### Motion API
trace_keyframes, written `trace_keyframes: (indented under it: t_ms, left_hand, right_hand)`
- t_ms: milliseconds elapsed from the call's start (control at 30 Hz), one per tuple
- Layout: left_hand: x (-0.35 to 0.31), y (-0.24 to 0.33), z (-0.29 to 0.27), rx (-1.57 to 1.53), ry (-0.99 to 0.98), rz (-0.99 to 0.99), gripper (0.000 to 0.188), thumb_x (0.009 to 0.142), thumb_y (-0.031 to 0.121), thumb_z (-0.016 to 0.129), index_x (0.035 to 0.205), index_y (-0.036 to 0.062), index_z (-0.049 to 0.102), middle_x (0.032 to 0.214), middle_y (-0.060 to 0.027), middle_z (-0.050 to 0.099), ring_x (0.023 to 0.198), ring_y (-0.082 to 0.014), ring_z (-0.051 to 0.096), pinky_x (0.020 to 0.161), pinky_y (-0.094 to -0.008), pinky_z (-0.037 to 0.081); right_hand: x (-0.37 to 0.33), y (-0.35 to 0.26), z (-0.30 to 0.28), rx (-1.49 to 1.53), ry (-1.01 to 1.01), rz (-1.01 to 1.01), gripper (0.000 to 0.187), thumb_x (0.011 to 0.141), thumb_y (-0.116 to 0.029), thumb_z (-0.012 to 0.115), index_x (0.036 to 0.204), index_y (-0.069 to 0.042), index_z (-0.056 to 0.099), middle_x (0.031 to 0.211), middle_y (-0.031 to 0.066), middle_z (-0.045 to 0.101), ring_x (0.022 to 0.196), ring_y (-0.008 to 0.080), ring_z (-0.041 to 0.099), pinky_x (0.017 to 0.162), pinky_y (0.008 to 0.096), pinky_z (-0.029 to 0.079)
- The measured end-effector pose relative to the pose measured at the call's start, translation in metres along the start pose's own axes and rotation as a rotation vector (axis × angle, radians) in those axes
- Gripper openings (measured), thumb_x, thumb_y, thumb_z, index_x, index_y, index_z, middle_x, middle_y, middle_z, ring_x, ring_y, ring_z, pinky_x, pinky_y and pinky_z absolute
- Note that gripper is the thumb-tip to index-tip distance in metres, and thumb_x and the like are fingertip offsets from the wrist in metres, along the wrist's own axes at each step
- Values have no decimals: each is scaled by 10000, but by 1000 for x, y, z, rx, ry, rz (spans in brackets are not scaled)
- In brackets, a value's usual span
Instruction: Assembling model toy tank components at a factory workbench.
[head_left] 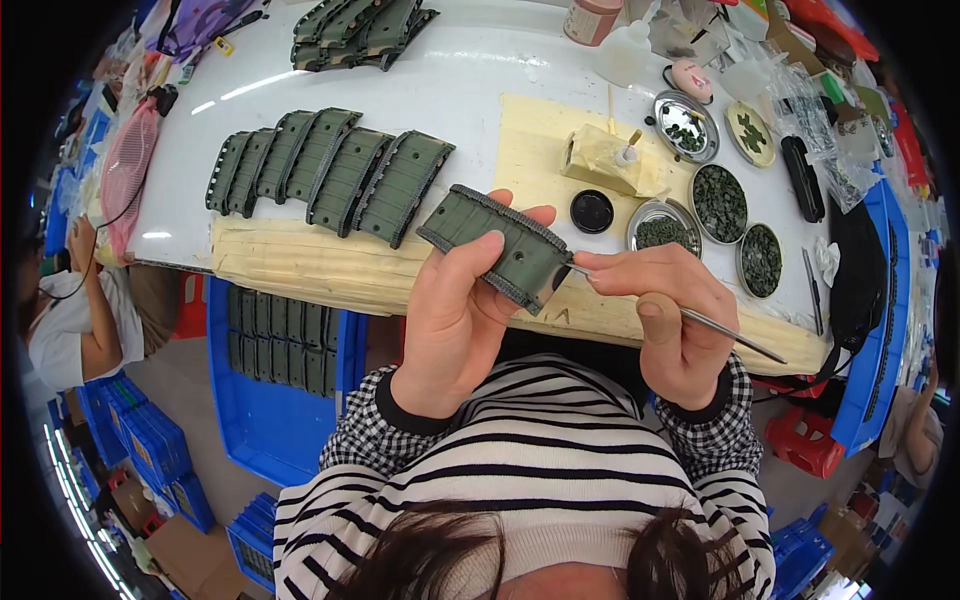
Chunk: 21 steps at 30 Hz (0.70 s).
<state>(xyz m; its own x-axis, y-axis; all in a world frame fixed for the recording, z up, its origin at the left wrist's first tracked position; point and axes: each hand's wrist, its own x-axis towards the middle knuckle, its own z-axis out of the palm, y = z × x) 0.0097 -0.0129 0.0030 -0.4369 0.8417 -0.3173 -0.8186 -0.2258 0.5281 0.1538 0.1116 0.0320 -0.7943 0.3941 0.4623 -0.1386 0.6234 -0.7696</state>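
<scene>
My left hand [440, 340] grips a curved, dark green camouflage-patterned panel [490, 240] with ribbed raised edges, its thumb lying across the front face. The panel is tilted above the table's near edge. In my right hand [685, 315] is a slim metal rod-shaped tool [735, 338], pinched between thumb and fingers. The tool's tip meets or nearly meets the panel's right end; the exact contact is too small to tell. Beyond the panel sits a small round black dish [592, 211], and near it a tape-wrapped block [605, 160] with a thin stick standing in it.
Similar green panels [335, 165] lie in a row at left, with a stack [360, 35] farther back. Round tins [719, 203] of small dark green pieces stand at right. Below the table, a blue crate [270, 425] holds more panels. Another person [85, 320] sits at far left.
</scene>
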Motion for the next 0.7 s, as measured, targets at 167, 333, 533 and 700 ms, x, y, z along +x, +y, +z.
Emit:
trace_keyframes:
  t_ms: [167,333,533,700]
  left_hand:
    - [-1,-4,2,-27,-57,57,413,940,128,470,1325,20,367,1288,-209,511,1064,-199,603,880,-317,531]
    - [-1,-5,0,-103,-81,7,409,942,147,461,1326,34,375,1303,-200,503,1086,-209,589,910,-336,508]
    - [-1,-6,0,-120,-105,-18,413,939,158,465,1328,48,380,1308,-190,502,1105,-213,577,930,-343,490]
    - [-2,-7,0,-120,-118,-15,417,938,167,468,1330,57,381,1308,-181,503,1108,-207,574,936,-345,484]
  right_hand:
    - [-7,0,9,-4,107,-56,142,875,-46,580,972,25,654,972,175,687,830,249,667,713,303,528]
    - [-8,2,4,10,70,-98,184,858,-42,594,1025,22,638,1027,184,674,861,263,664,732,310,530]
    - [-10,0,3,-2,58,-125,266,802,-17,632,1066,20,630,1083,195,652,901,282,661,759,321,539]
    - [-11,-4,1,-13,32,-131,288,787,-4,642,1074,21,628,1096,206,641,924,290,660,770,326,541]
